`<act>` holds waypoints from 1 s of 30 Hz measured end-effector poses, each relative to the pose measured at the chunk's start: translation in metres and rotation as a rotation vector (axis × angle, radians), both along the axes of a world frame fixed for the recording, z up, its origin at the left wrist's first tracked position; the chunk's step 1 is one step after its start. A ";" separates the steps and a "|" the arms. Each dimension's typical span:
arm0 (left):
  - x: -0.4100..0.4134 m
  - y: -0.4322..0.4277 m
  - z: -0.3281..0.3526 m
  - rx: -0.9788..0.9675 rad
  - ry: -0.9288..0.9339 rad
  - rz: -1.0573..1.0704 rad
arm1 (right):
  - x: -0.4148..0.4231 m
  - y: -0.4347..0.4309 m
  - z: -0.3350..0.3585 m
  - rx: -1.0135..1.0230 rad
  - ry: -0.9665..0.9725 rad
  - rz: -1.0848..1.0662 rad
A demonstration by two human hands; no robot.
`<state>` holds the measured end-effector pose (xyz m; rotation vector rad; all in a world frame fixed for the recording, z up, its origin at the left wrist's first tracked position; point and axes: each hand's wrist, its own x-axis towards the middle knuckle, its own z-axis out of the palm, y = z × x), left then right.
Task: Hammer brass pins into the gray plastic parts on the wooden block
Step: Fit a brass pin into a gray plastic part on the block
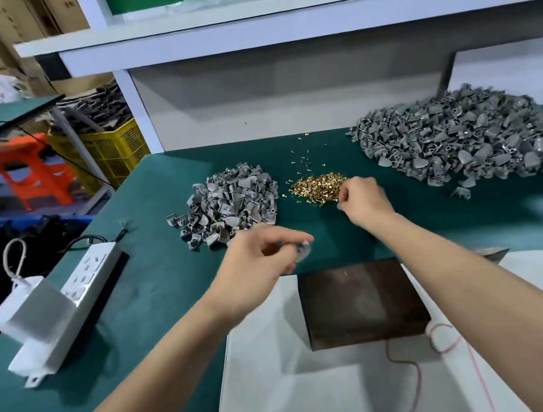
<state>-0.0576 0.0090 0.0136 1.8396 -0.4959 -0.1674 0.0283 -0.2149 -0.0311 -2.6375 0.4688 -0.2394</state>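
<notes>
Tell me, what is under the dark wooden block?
A white cloth lies under the wooden block, spread over the green table. The patch right beneath the block is covered, so anything else there cannot be seen.

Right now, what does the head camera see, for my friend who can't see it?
The right hand reaches into a brass pin pile while the left hand holds a gray part near the dark wooden block on white cloth.

Your table (157, 290) is dark teal. Your plastic parts (228, 204) are gray, your brass pins (316, 186) shiny gold, your wooden block (362, 301) dark mottled brown, the cloth (288, 397) white, the power strip (77, 290) white.
</notes>
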 end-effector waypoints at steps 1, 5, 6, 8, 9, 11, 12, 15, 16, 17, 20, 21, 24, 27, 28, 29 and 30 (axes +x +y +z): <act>-0.008 -0.004 0.002 -0.017 0.032 -0.029 | 0.001 0.001 0.001 0.004 0.010 -0.015; -0.027 -0.019 -0.003 0.128 0.033 -0.099 | 0.007 0.003 0.002 -0.028 0.049 -0.075; -0.029 -0.020 -0.006 0.171 -0.015 -0.102 | 0.007 0.003 0.002 -0.047 0.050 -0.072; -0.031 -0.021 -0.010 0.237 -0.143 -0.088 | 0.003 0.003 0.001 -0.069 0.063 -0.047; -0.032 -0.022 -0.011 0.263 -0.196 -0.091 | 0.000 0.003 0.002 -0.066 0.047 -0.037; -0.034 -0.022 -0.013 0.290 -0.259 -0.112 | -0.009 0.000 0.009 -0.028 -0.013 0.006; -0.034 -0.023 -0.014 0.286 -0.271 -0.119 | -0.016 -0.001 0.014 0.027 -0.048 0.032; -0.034 -0.026 -0.017 0.241 -0.290 -0.105 | -0.048 -0.005 0.027 0.338 -0.164 0.080; -0.034 -0.027 -0.017 0.239 -0.309 -0.103 | -0.062 -0.005 0.032 0.469 -0.183 0.088; -0.034 -0.028 -0.019 0.239 -0.332 -0.106 | -0.077 -0.005 0.035 0.590 -0.193 0.101; -0.035 -0.028 -0.025 0.233 -0.392 -0.113 | -0.118 -0.005 0.041 0.856 -0.219 0.116; -0.036 -0.027 -0.027 0.227 -0.409 -0.107 | -0.129 -0.004 0.043 0.925 -0.223 0.114; -0.039 -0.026 -0.038 0.233 -0.484 -0.091 | -0.150 -0.002 0.045 0.969 -0.181 0.137; -0.039 -0.023 -0.044 0.196 -0.477 -0.098 | -0.160 -0.001 0.043 0.909 -0.138 0.201; -0.039 -0.021 -0.045 0.172 -0.464 -0.113 | -0.162 0.000 0.043 0.909 -0.135 0.207; -0.039 -0.019 -0.047 0.147 -0.459 -0.130 | -0.165 0.002 0.041 0.924 -0.139 0.210; -0.039 -0.017 -0.049 0.123 -0.456 -0.146 | -0.168 0.004 0.040 0.944 -0.149 0.216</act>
